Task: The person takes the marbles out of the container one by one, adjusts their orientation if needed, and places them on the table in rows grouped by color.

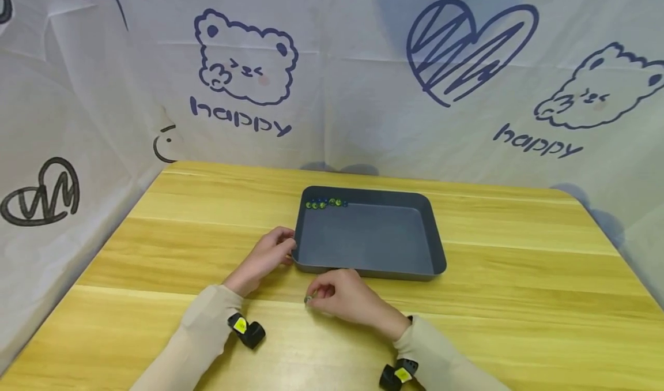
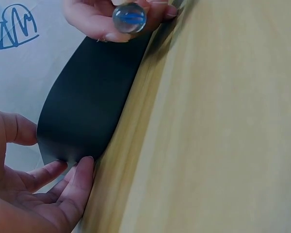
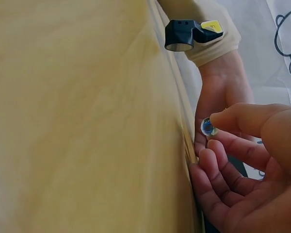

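A dark grey rectangular tray [image 1: 368,238] sits on the wooden table. My left hand [image 1: 267,255] grips its near left corner, thumb at the rim and fingertips against the outer wall [image 2: 82,104] low down, as the left wrist view shows. In front of the tray's near edge, my right hand [image 1: 347,299] pinches a clear glass marble [image 3: 208,126] between thumb and index finger. A blue streak shows inside this marble [image 2: 129,18]. Along the tray's far left side lie several green and blue marbles [image 1: 323,205], close together.
The yellow wood-grain table [image 1: 519,275] extends on both sides of the tray. A white cloth [image 1: 353,91] with drawn bears and hearts hangs behind and at the left. Black wrist cameras [image 1: 249,332] are strapped over both cream sleeves.
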`<state>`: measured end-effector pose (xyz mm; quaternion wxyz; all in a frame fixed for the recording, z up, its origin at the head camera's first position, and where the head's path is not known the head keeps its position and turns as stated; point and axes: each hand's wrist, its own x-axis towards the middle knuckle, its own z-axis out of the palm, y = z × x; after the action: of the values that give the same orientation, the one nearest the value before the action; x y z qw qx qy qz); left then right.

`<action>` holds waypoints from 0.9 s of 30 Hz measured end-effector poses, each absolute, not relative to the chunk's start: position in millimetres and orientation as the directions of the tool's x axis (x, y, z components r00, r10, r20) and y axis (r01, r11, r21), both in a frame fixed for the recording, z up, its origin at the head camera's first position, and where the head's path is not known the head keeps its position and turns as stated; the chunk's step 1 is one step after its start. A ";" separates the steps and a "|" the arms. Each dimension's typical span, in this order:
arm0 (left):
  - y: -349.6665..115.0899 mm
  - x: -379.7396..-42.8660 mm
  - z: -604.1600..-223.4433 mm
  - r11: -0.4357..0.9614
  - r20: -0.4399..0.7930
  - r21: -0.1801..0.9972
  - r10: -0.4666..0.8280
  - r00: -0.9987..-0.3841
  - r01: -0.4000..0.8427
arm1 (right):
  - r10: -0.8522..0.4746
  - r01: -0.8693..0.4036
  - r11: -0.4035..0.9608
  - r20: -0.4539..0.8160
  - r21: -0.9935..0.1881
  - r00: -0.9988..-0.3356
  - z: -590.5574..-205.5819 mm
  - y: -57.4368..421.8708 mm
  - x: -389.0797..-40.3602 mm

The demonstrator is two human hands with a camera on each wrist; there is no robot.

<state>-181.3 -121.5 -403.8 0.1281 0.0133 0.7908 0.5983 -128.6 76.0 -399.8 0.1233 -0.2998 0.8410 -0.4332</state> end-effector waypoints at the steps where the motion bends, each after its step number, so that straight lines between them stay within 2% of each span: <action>1: -121.3 -181.7 -403.7 0.282 -0.187 0.950 0.176 -0.967 -0.132 | -0.610 -0.388 0.444 0.044 -0.808 -0.791 -400.1 76.7 -129.2; 27: -121.7 -181.1 -402.5 0.286 -0.196 0.948 0.175 -0.965 -0.140 | -0.642 -0.393 0.475 -0.005 -0.787 -0.766 -401.9 78.8 -134.7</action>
<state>-181.1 -121.7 -402.5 0.1321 0.0111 0.7911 0.5972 -134.7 78.8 -401.9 0.1519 -0.3063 0.8453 -0.4107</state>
